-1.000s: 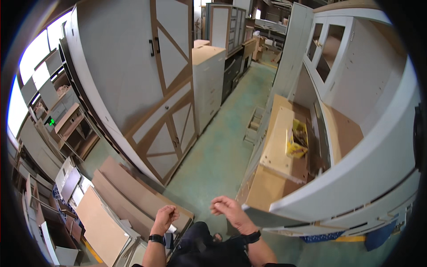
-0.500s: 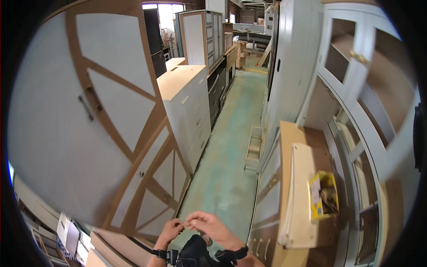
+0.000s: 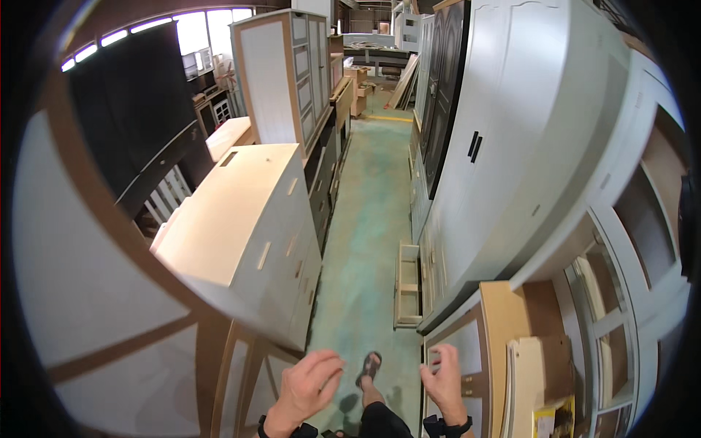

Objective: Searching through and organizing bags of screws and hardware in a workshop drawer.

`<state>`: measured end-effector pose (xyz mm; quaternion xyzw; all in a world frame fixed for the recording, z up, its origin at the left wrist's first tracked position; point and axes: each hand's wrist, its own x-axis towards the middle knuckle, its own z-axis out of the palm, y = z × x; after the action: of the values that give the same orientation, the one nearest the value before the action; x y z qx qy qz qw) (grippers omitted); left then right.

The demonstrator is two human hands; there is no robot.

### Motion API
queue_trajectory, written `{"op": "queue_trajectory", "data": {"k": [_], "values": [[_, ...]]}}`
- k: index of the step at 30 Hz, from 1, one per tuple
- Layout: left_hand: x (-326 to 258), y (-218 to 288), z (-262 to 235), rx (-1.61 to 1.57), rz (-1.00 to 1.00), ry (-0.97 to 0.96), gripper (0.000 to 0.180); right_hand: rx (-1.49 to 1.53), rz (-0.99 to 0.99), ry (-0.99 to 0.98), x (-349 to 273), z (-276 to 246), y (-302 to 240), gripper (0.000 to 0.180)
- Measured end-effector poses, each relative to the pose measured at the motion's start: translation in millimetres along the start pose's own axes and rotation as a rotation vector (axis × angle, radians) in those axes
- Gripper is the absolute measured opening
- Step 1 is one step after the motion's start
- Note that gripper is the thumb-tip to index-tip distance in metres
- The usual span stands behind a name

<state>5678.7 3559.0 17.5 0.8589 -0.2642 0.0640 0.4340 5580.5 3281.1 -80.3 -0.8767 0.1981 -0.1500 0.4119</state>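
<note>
A person, left hand [image 3: 308,385] and right hand [image 3: 444,381] ungloved, wears a black strap-like band [image 3: 302,431] on the left wrist, another black band [image 3: 448,428] on the right, black fabric legwear [image 3: 385,422] ending above a bare shin [image 3: 367,391], and a dark open-toed sandal [image 3: 369,370].

Left hand [image 3: 310,383] and right hand [image 3: 444,378] hang above the green floor's [image 3: 365,219] near edge, fingers loosely curled, a sandaled foot [image 3: 370,370] between them. Along the floor's left edge stands a pale chest of drawers [image 3: 244,212], a slot [image 3: 228,158] near its top's far-left corner; along the right, an open wooden drawer [image 3: 409,285] and a tall white wardrobe [image 3: 504,146].
</note>
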Motion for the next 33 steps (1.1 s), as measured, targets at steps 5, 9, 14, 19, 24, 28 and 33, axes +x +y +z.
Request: {"op": "queue_trajectory", "data": {"k": [5, 9, 14, 19, 24, 28, 33], "values": [[181.6, -38.2, 53.9, -0.177, 0.380, -0.096, 0.014, 0.116, -0.100, -0.547, 152.1, 63.8, 37.2, 0.022], [292.7, -179.5, 140.5, 0.204, 0.198, -0.570, 0.013, 0.374, -0.373, -0.749, 299.7, 69.6, -58.9, 0.017], [427.1, -163.0, 123.8, 0.128, 0.164, -0.892, 0.023, 0.621, -0.522, -0.405, 478.8, 71.0, -120.5, 0.014], [589.6, -176.9, 94.0, -0.537, 0.078, -0.327, 0.024, 0.545, -0.160, -0.709, 632.6, 117.4, -89.2, 0.017], [772.8, -288.6, 131.7, -0.864, -0.172, -0.060, 0.036, 0.420, -0.654, -1.014, 786.3, 150.1, -115.5, 0.010], [915.7, -338.3, 165.2, -0.565, -0.330, -0.092, 0.040, 0.338, -0.709, -0.756, 922.9, 189.1, -92.9, 0.018], [1057.5, -379.8, 190.8, -0.744, -0.300, -0.196, 0.051, 0.361, -0.278, -0.431, 1055.0, 175.6, -72.2, 0.025]]}}
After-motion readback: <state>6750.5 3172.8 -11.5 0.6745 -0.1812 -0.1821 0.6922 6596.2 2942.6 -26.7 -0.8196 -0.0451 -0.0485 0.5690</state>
